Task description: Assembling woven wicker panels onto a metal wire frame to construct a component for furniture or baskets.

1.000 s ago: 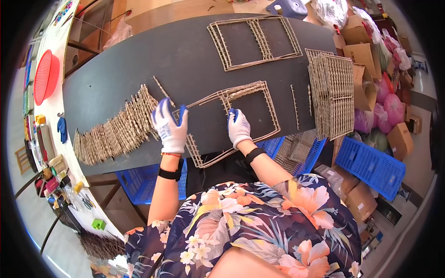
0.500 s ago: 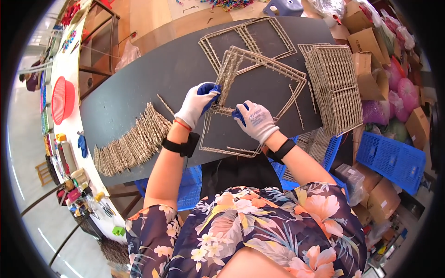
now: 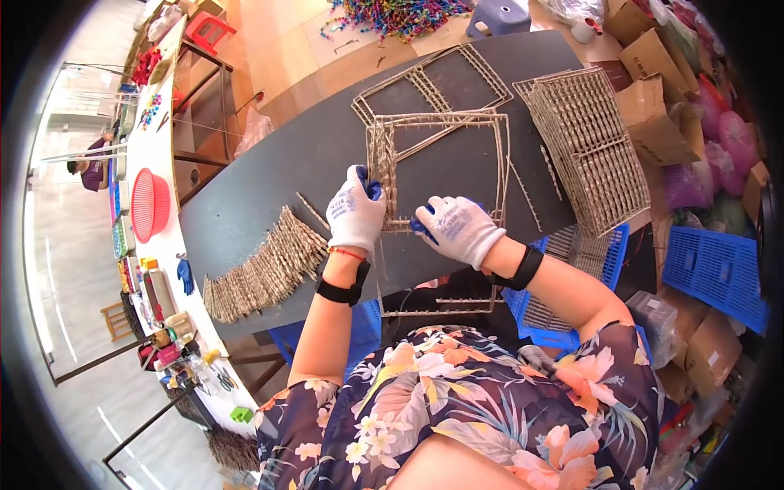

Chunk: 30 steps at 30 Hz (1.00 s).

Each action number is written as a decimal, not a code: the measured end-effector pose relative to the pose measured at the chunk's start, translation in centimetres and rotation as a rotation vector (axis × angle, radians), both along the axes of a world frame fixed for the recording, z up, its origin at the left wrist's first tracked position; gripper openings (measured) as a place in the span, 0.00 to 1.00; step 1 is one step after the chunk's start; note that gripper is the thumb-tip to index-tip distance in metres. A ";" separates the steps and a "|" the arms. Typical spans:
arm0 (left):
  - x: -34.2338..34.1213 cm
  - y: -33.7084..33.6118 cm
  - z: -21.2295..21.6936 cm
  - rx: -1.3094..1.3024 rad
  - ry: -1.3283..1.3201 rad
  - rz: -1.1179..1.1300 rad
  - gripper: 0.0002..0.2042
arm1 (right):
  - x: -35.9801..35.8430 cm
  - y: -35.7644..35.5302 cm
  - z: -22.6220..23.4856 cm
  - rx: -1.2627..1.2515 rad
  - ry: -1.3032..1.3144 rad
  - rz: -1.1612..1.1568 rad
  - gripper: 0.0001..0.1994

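Both my hands wear white gloves with blue fingertips. My left hand (image 3: 356, 211) grips the left side of a square woven straw frame (image 3: 441, 122), which is tilted up off the dark grey table (image 3: 261, 204). My right hand (image 3: 459, 229) holds the frame's near edge. A second frame (image 3: 437, 306) hangs below my hands at the table's near edge. A black band circles each of my wrists.
A fan of straw strips (image 3: 261, 269) lies left of my hands. A flat double frame (image 3: 425, 82) and a stack of woven panels (image 3: 584, 147) lie beyond. Blue crates (image 3: 710, 269), cardboard boxes (image 3: 653, 122) and a red basket (image 3: 149, 204) surround the table.
I have lifted the frame from flat on the table and turned it up toward me. My view has shifted closer over the table.
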<state>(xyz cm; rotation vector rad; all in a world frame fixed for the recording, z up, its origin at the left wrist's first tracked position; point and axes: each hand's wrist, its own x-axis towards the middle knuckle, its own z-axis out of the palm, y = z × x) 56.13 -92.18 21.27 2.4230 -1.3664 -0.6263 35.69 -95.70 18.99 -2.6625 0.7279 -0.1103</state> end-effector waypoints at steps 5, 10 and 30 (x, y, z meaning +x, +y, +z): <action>1.8 -0.4 0.2 -0.018 0.066 -0.012 0.17 | 0.9 -0.6 0.2 -0.072 0.103 0.050 0.12; 0.8 -0.2 0.0 -0.011 -0.284 0.000 0.22 | 2.8 0.0 0.3 -0.075 0.155 0.029 0.13; 4.9 3.0 6.1 -0.311 1.806 0.130 0.36 | 1.5 -2.5 6.6 -0.112 -0.247 0.182 0.15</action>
